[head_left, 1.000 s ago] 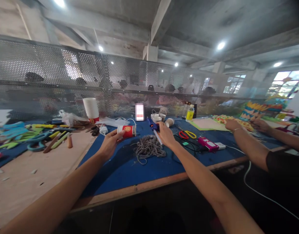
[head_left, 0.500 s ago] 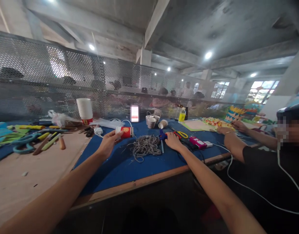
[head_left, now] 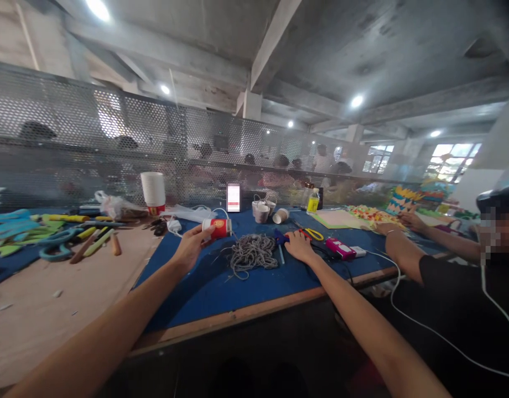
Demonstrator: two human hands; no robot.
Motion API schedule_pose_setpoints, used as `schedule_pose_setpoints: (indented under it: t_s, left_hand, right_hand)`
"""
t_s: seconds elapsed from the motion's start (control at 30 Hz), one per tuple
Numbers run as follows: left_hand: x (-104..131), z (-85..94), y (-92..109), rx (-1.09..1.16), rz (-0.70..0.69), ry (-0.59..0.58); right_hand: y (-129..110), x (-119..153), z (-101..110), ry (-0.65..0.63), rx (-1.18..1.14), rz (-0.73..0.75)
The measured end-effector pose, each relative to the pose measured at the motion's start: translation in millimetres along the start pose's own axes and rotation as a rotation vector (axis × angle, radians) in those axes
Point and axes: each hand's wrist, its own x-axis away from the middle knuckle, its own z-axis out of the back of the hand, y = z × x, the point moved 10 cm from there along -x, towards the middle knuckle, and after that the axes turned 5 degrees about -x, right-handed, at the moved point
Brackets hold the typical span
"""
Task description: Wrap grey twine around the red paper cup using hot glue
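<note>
A red and white paper cup (head_left: 221,227) lies sideways in my left hand (head_left: 191,243), with its open end to the right. My right hand (head_left: 298,246) rests on a dark blue tool (head_left: 280,238) that lies on the blue mat; the palm and fingers cover most of it, and its grip is hard to make out. Between my hands sits a loose heap of grey cord (head_left: 253,253). Scissors with yellow handles (head_left: 315,234) lie just beyond my right hand.
Several cups (head_left: 261,212), a lit phone (head_left: 233,198) and a yellow bottle (head_left: 313,201) stand behind. At left are stacked cups (head_left: 152,189) and blue scissors (head_left: 57,246). A magenta device (head_left: 339,249) with a cable lies right. Another person's arm (head_left: 404,251) reaches in.
The camera view has shifted, so everything appears slightly right and lower. My left hand still holds the cup. My right hand's fingers look a little more spread over the blue tool.
</note>
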Motion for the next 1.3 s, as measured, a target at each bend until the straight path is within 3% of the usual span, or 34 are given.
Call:
schedule_pose_setpoints:
  t_s: [0.1,0.2,0.33,0.4,0.47,0.77,1.3]
  left_hand:
    - [1.7,-1.4,0.8,0.021,0.014,0.014]
    - [4.2,-4.9,2.0,0.032,0.024,0.008]
    - [7.4,-8.3,2.8,0.04,0.032,-0.019]
    - [8.1,-7.1,3.2,0.038,0.033,-0.017]
    - [8.3,-5.0,3.3,0.032,0.04,-0.005]
    - [10.8,-5.1,0.3,0.015,0.084,0.021]
    - [11.3,-11.6,-10.8,-0.092,0.116,-0.029]
  right_hand:
    - [-12.6,3.1,22.5,0.112,-0.014,0.017]
    - [-61.1,7.2,49.5,0.234,-0.241,0.214]
    - [-152.3,13.9,49.2,0.039,-0.67,0.528]
    - [-181.8,12.5,39.6,-0.045,-0.686,0.541]
    - [-196.2,8.2,32.3,-0.067,-0.677,0.528]
    - [-178.6,-7.0,27.3,-0.015,-0.877,0.512]
    - [-180.1,4.1,54.2,0.055,-0.986,0.583]
